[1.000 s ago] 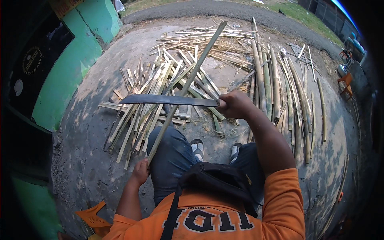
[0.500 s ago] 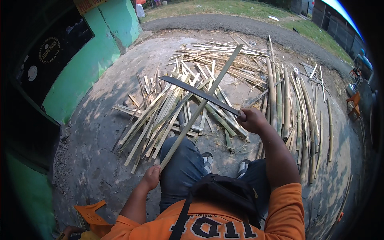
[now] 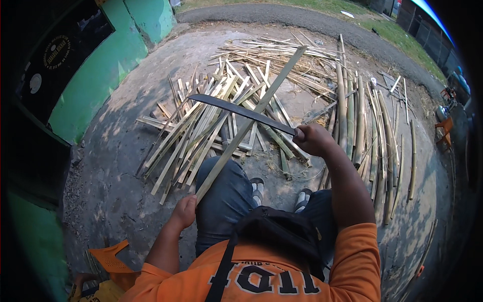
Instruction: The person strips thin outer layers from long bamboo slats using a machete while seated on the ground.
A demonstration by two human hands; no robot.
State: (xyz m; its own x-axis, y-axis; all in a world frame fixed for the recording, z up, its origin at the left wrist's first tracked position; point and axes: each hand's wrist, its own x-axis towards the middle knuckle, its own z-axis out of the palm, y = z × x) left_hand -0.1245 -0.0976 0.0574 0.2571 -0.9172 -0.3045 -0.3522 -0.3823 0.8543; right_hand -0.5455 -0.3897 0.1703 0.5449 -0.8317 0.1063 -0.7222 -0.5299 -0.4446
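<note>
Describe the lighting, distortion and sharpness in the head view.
Head view: hazy daylight with soft dappled shadows on the ground; strong fisheye bending, so the bamboo poles bow toward the dark rim; the long blade in the right hand and the bamboo strip in the left hand look sharp, without obvious motion blur or glare.

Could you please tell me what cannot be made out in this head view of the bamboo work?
- Knife handle: hidden inside the right hand; only the long blade shows.
- Near end of the bamboo strip: covered by the left hand.
- Whether blade and strip touch where they cross: cannot tell from above.
- Shoes: mostly hidden by the knees and the black bag.
- Orange plastic seat: half hidden behind the left arm.
</note>
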